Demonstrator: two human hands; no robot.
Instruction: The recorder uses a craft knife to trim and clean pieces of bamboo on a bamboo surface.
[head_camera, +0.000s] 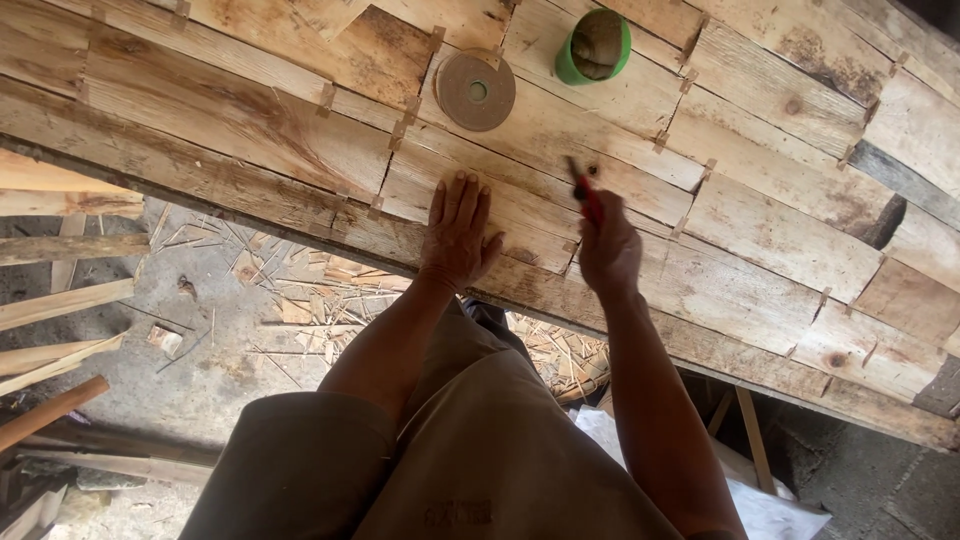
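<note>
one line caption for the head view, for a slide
Left hand flat on joined wooden planks, right hand holding a red tool.

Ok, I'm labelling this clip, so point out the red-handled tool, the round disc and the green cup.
red-handled tool (588, 200), head view, on its red handle.
round disc (476, 90), head view, on its face.
green cup (570, 68), head view, on its outer wall.

Head view, straight down, close
</note>
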